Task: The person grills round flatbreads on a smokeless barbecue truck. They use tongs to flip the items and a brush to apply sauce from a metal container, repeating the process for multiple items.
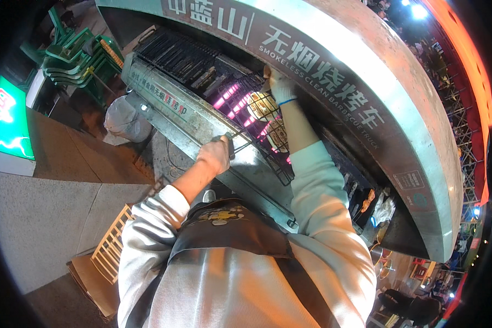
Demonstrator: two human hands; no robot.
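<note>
My left hand (214, 155) is bare and grips the dark handle (230, 146) of a wire grilling basket (285, 179). The basket lies over the glowing pink heating bars of a barbecue grill. Inside it, a pale flat piece of food (262, 106) with brown patches sits above a second, browner one (277, 134). My right hand (282, 85), in a white knit glove with a blue cuff, is above the basket's far side. It seems closed on a small tool (266, 84), tan at the top and grey below; its exact kind is unclear.
The grill's metal hood (320, 61), bearing writing, curves close over my right hand. A metal front ledge (188, 119) runs below the basket. At the grill's right end lie an orange-brown food piece (368, 200) and a crumpled white glove (382, 211). Stacked green chairs (71, 61) stand left.
</note>
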